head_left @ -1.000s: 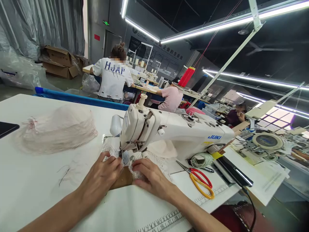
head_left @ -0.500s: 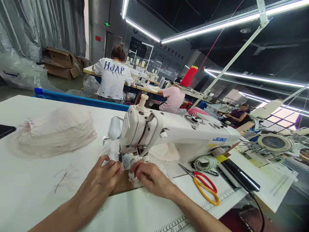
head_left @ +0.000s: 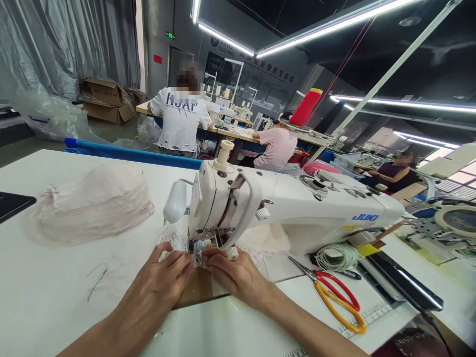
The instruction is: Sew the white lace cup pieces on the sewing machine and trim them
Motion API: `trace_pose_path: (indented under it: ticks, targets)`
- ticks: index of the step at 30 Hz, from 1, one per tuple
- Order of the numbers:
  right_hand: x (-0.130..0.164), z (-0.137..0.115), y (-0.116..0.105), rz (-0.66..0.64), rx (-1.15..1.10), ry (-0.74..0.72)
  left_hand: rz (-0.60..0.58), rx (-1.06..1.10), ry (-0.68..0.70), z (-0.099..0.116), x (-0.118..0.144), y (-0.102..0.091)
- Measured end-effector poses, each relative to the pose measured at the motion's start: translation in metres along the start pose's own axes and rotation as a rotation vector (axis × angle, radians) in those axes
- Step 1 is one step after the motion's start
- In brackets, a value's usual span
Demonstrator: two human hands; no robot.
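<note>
A white JUKI sewing machine [head_left: 290, 208] stands on the white table [head_left: 44, 292]. A strip of white lace [head_left: 174, 240] lies under its needle. My left hand [head_left: 161, 285] presses the lace flat just left of the presser foot, fingers together. My right hand [head_left: 238, 275] holds the lace down just right of the foot, fingertips nearly meeting the left ones. A brown patch of table plate [head_left: 197, 290] shows between my wrists.
A stack of pale pink lace pieces [head_left: 92, 203] lies at the left. Red-and-yellow scissors [head_left: 334, 295] and a coil of white cord [head_left: 334, 255] lie at the right. A black phone [head_left: 403, 282] rests beyond them. Other people sit at tables behind.
Both hands have slid closer to the needle and nearer each other on the lace. The camera has shifted, so the machine sits further right in view.
</note>
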State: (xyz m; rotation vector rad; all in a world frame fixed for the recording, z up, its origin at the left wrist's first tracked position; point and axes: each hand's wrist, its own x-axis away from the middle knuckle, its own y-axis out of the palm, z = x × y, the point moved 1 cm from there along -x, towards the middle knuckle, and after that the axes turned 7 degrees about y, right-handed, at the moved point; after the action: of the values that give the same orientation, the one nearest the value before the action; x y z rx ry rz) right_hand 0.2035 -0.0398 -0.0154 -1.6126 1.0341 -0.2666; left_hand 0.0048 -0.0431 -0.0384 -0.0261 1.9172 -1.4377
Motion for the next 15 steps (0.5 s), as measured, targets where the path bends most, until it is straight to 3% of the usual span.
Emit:
trace_pose_path:
  ticks: [5, 11, 15]
  targets:
    - [-0.003, 0.000, 0.005, 0.095, 0.017, 0.002, 0.102, 0.142, -0.042, -0.003, 0.004, -0.002]
    - [-0.007, 0.003, 0.009, 0.122, -0.088, 0.005, 0.009, 0.109, -0.106, 0.002, 0.002, -0.010]
    - [-0.009, 0.005, 0.010, 0.176, -0.119, -0.022, 0.014, 0.122, -0.116, 0.001, 0.001, -0.006]
